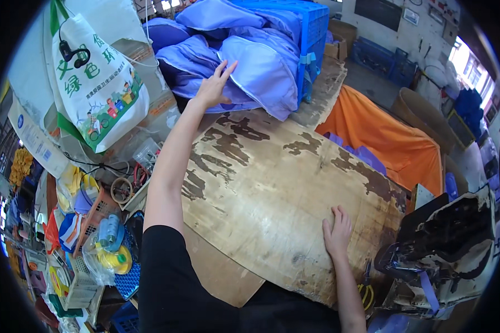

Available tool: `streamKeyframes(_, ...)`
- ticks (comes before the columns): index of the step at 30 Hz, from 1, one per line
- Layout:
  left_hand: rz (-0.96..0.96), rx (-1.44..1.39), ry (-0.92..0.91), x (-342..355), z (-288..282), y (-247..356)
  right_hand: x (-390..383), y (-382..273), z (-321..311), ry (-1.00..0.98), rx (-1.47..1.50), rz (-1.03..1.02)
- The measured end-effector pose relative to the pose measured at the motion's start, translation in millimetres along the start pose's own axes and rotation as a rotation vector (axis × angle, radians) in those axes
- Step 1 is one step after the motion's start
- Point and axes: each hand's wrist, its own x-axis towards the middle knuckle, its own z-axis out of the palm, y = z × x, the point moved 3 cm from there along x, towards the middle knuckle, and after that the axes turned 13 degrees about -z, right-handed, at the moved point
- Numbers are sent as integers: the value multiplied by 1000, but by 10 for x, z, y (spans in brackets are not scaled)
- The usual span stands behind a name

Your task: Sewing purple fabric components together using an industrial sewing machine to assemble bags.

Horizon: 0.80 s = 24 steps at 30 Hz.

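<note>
My left hand (214,90) reaches far forward over a heap of purple fabric pieces (264,72), its fingers stretched apart. The fingertips lie at the edge of one rounded, padded-looking piece with a pale seam, and nothing shows gripped between them. The heap fills a blue plastic crate (315,41) and spills over its near side. My right hand (337,232) rests on the worn wooden board (261,194), with fingers extended and nothing in them. Close to the right forearm lies a pair of yellow-handled scissors (366,291).
A dark-stained machine (444,244) with a purple strip stands right of the board. Orange cloth (383,130) hangs beyond the right edge. On the left are a hanging white bag (100,89), a pink basket (99,213), blue thread spools (110,230) and yellow tape (116,260).
</note>
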Motion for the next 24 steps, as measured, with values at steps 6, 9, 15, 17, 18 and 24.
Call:
streamKeyframes(6,-181,-99,15,-477,466,-204,68,17,-72,-6,-7,-49)
streamKeyframes(9,-343,-411,52,-1022,779,-18,59,85,-5,-77,53,-48)
streamKeyframes(15,-132,-37,-3,-2486,977,781,-10,204,120,1,28,-105)
streamKeyframes(17,-77,-92,7,-2806,829,1001,-26,237,109,-10,41,-133)
streamKeyframes(18,-74,-116,-34,-2934,727,1078,-22,248,80,-13,45,-147)
streamKeyframes(24,-10,-98,-299,-3675,-257,1232,76,150,-212,179,1499,576)
